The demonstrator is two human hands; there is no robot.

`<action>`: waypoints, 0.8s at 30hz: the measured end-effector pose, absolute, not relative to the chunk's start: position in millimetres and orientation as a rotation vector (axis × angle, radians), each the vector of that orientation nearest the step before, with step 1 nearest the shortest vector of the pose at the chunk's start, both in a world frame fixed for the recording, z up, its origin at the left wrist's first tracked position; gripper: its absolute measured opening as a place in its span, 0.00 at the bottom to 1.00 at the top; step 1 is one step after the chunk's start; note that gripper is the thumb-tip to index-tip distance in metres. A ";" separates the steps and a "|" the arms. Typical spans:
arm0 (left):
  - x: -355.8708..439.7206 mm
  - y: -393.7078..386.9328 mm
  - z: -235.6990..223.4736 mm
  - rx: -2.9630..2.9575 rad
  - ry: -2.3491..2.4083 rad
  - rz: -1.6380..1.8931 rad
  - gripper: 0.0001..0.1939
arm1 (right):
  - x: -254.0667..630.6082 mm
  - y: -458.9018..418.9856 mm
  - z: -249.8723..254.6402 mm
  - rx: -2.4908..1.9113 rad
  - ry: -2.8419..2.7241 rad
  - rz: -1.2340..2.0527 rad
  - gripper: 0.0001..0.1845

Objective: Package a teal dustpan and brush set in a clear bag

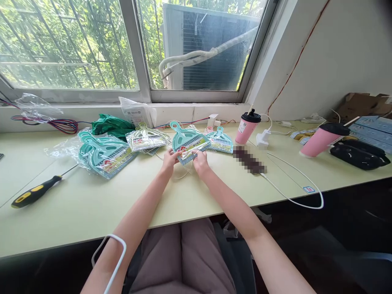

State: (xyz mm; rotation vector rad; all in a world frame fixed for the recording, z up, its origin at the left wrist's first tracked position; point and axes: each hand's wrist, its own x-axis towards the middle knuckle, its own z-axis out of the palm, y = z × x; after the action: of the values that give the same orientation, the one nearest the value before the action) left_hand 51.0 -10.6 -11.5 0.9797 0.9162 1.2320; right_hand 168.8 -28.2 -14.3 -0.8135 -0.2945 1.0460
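Note:
Between both hands, above the table (128, 212), I hold a small green dustpan-and-brush set (187, 141) in clear plastic wrapping. My left hand (170, 160) grips its lower left edge, with the thumb on the front. My right hand (200, 160) pinches the lower right part, fingers partly hidden behind the pack. Left of my hands lies a stack of wrapped green dustpan sets (102, 157). Behind my left hand rests a wrapped olive-green set (146, 139). Another wrapped set (221, 141), blue-green, lies behind and right of my right hand.
A black-and-yellow screwdriver (36, 192) lies at left. Pink cups (246, 130) with black lids stand at right, one near a black pouch (358, 154). A white cable (294, 200) loops over the front edge. Green plastic (112, 126) and coiled wires (63, 125) lie by the window.

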 end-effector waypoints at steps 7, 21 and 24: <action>48.1 -12.1 -9.1 1.029 0.920 1.213 0.21 | 169.4 -26.2 -18.9 -0.795 -0.330 1.041 0.24; 38.8 1.8 -21.9 1.168 0.799 1.033 0.28 | 169.7 -24.2 -18.8 -0.814 -0.237 1.052 0.22; 34.0 8.1 -25.7 1.163 0.766 1.036 0.25 | 168.3 -23.0 -18.6 -0.809 -0.265 1.076 0.22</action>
State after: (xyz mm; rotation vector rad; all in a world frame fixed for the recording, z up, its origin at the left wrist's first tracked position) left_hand 34.0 8.1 -25.7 1.1629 0.7659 1.0356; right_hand 168.3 -23.0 -18.6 -0.8095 -0.2649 1.0763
